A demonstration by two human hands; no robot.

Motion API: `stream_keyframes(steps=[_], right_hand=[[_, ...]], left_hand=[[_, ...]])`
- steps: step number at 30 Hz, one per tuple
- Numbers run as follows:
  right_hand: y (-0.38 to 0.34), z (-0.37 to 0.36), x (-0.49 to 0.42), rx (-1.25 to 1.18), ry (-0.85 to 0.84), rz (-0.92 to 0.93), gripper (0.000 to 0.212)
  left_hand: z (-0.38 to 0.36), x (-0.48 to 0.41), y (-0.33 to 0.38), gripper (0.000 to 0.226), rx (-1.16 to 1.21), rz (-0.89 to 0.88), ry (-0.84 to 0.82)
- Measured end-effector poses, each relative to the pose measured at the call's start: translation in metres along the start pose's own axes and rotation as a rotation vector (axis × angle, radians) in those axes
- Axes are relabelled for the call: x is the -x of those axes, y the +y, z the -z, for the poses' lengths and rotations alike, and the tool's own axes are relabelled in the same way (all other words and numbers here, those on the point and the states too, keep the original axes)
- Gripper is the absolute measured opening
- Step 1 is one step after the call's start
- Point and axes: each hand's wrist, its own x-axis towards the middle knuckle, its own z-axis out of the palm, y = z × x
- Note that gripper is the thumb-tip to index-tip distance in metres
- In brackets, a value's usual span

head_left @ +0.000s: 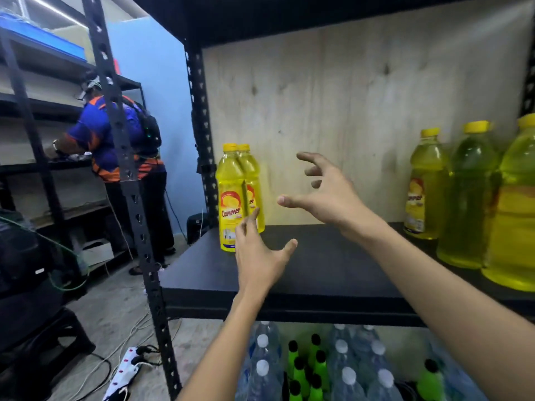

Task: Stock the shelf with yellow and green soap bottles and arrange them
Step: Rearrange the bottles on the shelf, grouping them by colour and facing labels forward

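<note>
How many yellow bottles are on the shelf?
5. Two at the left: front bottle, back bottle. Three at the right: far bottle, middle bottle, near bottle. More may hide past the edge.

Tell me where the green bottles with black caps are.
Head view, bottom centre: the green bottles stand on the level beneath the black shelf board, among clear white-capped bottles; one more sits further right.

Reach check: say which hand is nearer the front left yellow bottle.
Left. The left hand is beside the bottle, low on its right; the right hand hovers farther right, clear of it.
</note>
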Motion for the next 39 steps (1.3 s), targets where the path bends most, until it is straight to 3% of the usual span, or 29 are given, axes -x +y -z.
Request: stream_keyframes(steps=[3,6,9,14,21,29,33,36,39], right_hand=[[0.014,0.062,0.041,0.05,0.141,-0.009,0.085],[0.036,0.118,0.07,0.125,0.386,0.0,0.075],[0.061,0.163,0.085,0.202,0.609,-0.001,0.063],[0.09,0.214,0.079,0.335,0.715,-0.063,0.064],[0.108,0.242,0.049,0.386,0.592,-0.126,0.087],[0.111,0.244,0.035,0.546,0.675,-0.196,0.091],[0.112,0.257,0.043,0.448,0.583,-0.141,0.089],[0.111,0.268,0.054,0.297,0.462,-0.1,0.087],[0.106,0.277,0.059,0.11,0.296,-0.113,0.081]], left_hand=[[-0.031,0.032,0.046,0.078,0.201,-0.046,-0.164],[-0.069,0.055,0.095,0.07,0.351,-0.005,-0.366],[-0.11,0.075,0.139,0.074,0.42,0.01,-0.48],[-0.166,0.096,0.183,0.082,0.407,-0.003,-0.501],[-0.209,0.128,0.209,0.079,0.354,-0.062,-0.522],[-0.212,0.137,0.212,0.089,0.312,-0.032,-0.478],[-0.204,0.136,0.206,0.097,0.339,-0.056,-0.494],[-0.197,0.122,0.199,0.106,0.345,-0.057,-0.642],[-0.187,0.112,0.196,0.092,0.364,-0.061,-0.749]])
